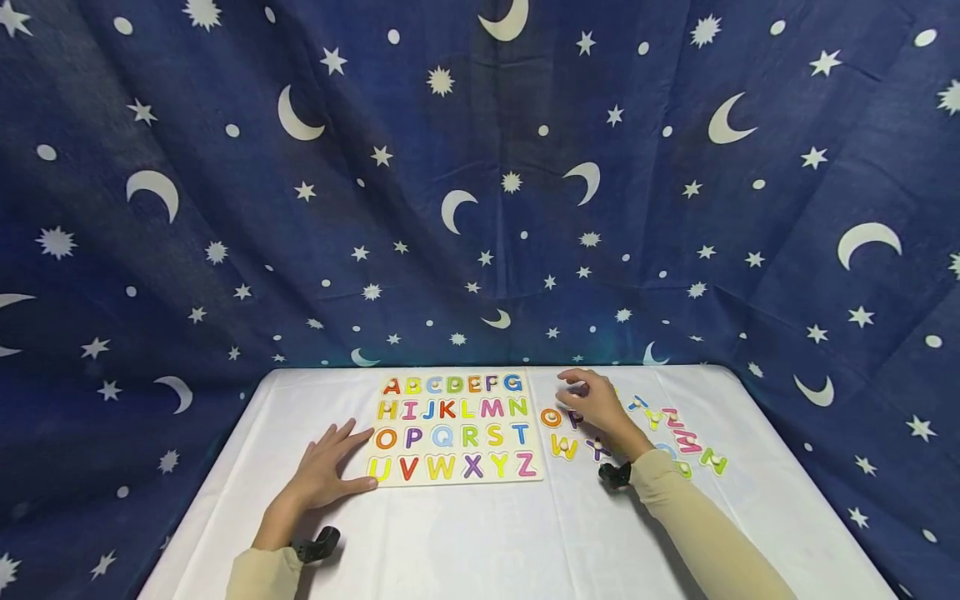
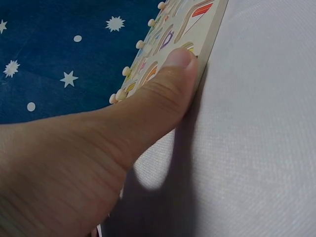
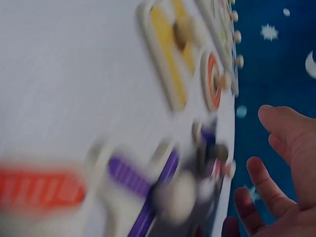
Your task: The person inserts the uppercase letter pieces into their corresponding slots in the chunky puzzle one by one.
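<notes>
A wooden alphabet puzzle board (image 1: pixel 536 452) lies on the white cloth. Knobbed letters fill its top row, and a knobbed H (image 1: pixel 387 409) sits below the A. My left hand (image 1: pixel 318 471) is at the board's left side with fingers spread, its thumb (image 2: pixel 173 81) resting on the near left corner. To the right of the board, my right hand (image 1: pixel 603 408) hovers over loose letters, fingers bent loosely and apart, holding nothing. Around it lie an orange O (image 1: pixel 551 418), a purple P (image 1: pixel 575 419) partly covered, a yellow W (image 1: pixel 564 447) and a purple X (image 1: pixel 597 450).
Farther right lie more loose knobbed letters, among them a pink M (image 1: pixel 684 442), a yellow Y (image 1: pixel 653 418) and a green letter (image 1: pixel 714 461). A dark blue curtain (image 1: pixel 480 208) with moons and stars hangs behind the table (image 1: pixel 465 542).
</notes>
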{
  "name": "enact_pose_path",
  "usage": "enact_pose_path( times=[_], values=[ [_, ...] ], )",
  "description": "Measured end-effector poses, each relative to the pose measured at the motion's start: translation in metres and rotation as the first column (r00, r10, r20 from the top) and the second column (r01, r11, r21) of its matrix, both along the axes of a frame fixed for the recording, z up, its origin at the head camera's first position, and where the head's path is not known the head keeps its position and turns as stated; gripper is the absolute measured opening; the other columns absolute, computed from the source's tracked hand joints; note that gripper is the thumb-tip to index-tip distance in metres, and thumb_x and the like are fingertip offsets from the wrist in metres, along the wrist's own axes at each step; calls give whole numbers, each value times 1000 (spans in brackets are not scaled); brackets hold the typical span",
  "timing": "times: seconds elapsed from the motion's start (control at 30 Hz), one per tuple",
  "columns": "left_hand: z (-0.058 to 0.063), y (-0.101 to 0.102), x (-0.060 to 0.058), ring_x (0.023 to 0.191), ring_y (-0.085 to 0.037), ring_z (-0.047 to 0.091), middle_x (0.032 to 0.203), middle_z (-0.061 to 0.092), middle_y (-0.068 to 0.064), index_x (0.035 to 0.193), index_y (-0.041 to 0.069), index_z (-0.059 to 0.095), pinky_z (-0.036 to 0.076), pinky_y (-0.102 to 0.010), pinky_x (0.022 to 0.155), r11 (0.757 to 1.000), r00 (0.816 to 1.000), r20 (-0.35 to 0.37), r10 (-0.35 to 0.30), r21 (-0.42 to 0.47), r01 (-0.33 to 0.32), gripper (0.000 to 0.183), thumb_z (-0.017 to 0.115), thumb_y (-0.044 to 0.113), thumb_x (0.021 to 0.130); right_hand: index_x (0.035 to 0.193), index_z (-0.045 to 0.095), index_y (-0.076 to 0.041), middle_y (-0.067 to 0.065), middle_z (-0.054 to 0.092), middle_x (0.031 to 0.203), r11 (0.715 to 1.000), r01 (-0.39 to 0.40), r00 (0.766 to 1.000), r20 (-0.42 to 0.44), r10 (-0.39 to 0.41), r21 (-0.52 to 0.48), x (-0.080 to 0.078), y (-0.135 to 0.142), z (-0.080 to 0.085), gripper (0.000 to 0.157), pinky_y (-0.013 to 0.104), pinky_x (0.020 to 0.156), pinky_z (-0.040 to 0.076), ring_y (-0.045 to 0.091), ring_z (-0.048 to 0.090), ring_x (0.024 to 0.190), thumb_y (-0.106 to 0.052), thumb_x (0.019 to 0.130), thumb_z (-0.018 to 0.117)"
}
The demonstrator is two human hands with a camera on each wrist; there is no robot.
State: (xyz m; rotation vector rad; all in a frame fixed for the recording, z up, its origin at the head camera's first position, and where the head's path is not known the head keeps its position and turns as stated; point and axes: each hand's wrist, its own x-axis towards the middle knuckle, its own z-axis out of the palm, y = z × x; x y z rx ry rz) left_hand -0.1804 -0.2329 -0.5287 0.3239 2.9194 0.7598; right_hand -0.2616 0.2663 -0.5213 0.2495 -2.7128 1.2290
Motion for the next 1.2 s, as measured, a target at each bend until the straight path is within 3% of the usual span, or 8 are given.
enact_pose_path(
  times=[0.17,0.43,0.93,1.2],
  values=[
    [0,-2,0,152,-52,14,164,30,-25,151,16,52,6,-74,118,1000,1000,2,-4,-3,4,98,87,60,70,118,74,-6,16,71,113,998,32,999,-10,-32,57,3,17,-7,34,56,94,53,37,67,106,-17,88,84],
    [-1,-1,1,151,-53,16,163,31,-25,151,16,53,7,-75,117,1000,1000,-3,-4,-9,4,97,88,58,70,105,78,-5,14,71,110,988,89,994,51,-96,126,5,21,-8,24,54,97,50,35,64,104,-20,87,84],
    [3,1,0,151,-53,15,164,30,-25,151,15,52,5,-74,118,1000,1000,1,-6,-2,6,98,88,58,70,98,78,-3,15,69,105,983,128,989,55,-136,132,3,19,-12,15,52,93,51,32,63,97,-15,88,80],
    [0,1,0,151,-53,16,163,31,-25,151,15,53,7,-75,118,1000,1000,-5,-10,-4,10,98,88,58,71,100,78,-3,16,69,108,983,144,984,85,-154,117,2,18,-11,17,53,98,49,35,62,102,-15,88,80]
  ],
)
